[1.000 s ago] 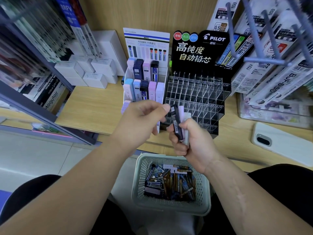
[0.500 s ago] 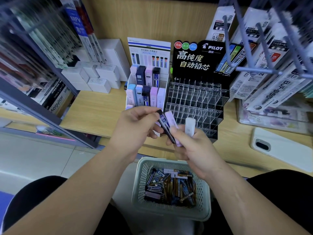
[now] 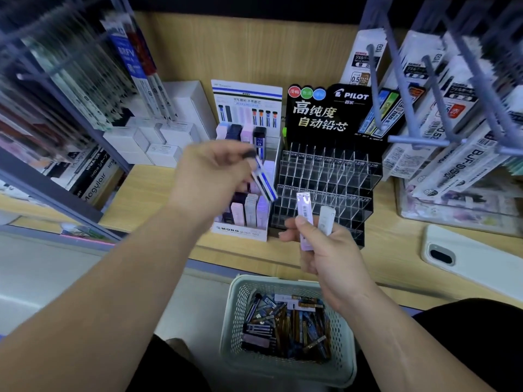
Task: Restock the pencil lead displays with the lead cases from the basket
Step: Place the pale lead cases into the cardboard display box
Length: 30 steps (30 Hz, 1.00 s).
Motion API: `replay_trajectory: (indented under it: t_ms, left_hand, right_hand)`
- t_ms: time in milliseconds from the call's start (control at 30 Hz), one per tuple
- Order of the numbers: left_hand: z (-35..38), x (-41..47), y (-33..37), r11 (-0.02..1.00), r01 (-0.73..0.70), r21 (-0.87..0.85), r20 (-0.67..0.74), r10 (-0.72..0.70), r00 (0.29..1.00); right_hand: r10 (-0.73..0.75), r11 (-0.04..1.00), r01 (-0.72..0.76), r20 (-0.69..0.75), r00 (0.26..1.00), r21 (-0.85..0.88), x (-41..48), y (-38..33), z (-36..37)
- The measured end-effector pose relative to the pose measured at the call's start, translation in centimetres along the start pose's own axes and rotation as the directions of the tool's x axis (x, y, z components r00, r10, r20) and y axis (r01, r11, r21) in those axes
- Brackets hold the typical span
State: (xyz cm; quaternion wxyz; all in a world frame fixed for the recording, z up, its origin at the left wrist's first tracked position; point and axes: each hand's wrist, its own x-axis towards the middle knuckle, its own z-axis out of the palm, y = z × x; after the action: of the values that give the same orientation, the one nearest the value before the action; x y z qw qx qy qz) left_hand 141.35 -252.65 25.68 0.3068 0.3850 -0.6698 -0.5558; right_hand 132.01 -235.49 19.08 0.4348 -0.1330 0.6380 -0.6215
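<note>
On the left of the bench (image 3: 147,199) small white boxes (image 3: 133,142) stand stacked by a shelf frame. The left hand (image 3: 209,176) hangs over the white Mono display (image 3: 240,230), its fingers (image 3: 235,150) pinching the top end of a dark lead case with a blue stripe (image 3: 264,183). The case is tilted and blurred, in the air just above the display's pastel cases and touching none of them. Touching that display on the right stands the black Pilot display (image 3: 328,114), with rows of clear slots. In front of its lower rows the right hand (image 3: 328,258) is clenched round two upright cases: a lilac case (image 3: 305,206) under the thumb and a white case (image 3: 326,217) just beside it. Below this hand, off the bench edge, sits the pale basket (image 3: 283,280), holding a heap of dark, blue and amber lead cases (image 3: 285,326). On the bench at far right lies a white phone (image 3: 475,258), camera side up.
</note>
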Motion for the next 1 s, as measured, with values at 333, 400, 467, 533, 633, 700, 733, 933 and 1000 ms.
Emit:
replay_trajectory:
  t_ms: [333,400,467,533,633,700,733,933,1000]
  left_hand:
    - [-0.3,8.7,2.0,0.722,-0.41,0.558,0.225,0.344,0.912]
    - [0.2,9.1,1.5,0.671,-0.441,0.596,0.273,0.347,0.897]
    - [0.4,9.3,1.1,0.639,-0.47,0.609,0.293,0.369,0.882]
    - [0.6,9.4,0.9,0.618,-0.494,0.612,0.309,0.389,0.868]
    - [0.6,9.5,0.4,0.523,-0.554,0.647,0.363,0.428,0.828]
    - [0.5,9.7,-0.4,0.447,-0.593,0.67,0.387,0.471,0.793]
    - [0.4,9.8,-0.8,0.417,-0.6,0.683,0.39,0.486,0.782]
    - [0.5,9.2,-1.3,0.435,-0.577,0.691,0.347,0.501,0.793]
    - [0.4,7.8,-0.8,0.566,-0.522,0.639,0.238,0.5,0.833]
  right_hand:
    - [0.03,1.0,-0.03,-0.013,0.999,0.001,0.6,-0.1,-0.1]
    - [0.031,1.0,-0.031,-0.019,0.999,0.001,0.7,0.0,-0.2]
    - [0.036,0.999,-0.036,-0.019,0.999,0.004,0.8,0.0,-0.1]
    - [0.042,0.999,-0.042,-0.012,0.999,0.003,0.9,0.0,-0.1]
    - [0.061,0.998,-0.061,-0.004,0.998,0.019,0.8,-0.1,0.1]
    - [0.079,0.996,-0.079,-0.012,0.997,0.052,0.8,-0.2,0.1]
    - [0.084,0.994,-0.082,-0.018,0.996,0.065,0.8,-0.2,0.0]
    - [0.036,0.997,-0.034,-0.024,0.999,0.066,0.7,-0.3,0.2]
    - [-0.009,1.0,0.009,-0.006,1.0,0.025,0.7,-0.4,0.2]
